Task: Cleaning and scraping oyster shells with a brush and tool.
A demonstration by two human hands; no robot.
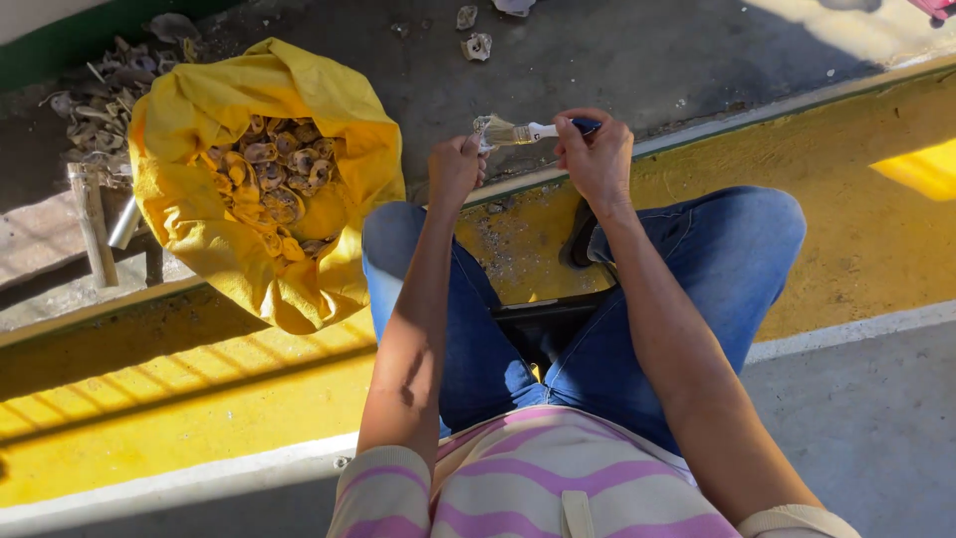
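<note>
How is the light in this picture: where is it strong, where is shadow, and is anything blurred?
Head view: hard sunlight on the yellow sack, the hands and brush; overexposed patch on the yellow floor at right; striped shadows at lower left; focus sharp, no clear blur.

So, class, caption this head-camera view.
Left hand holds a small shell; right hand brushes it beside yellow sack.

Sunlit yellow-painted kerb (149,399), grey concrete floor (876,428), white edge line (846,331), slatted shadows
</note>
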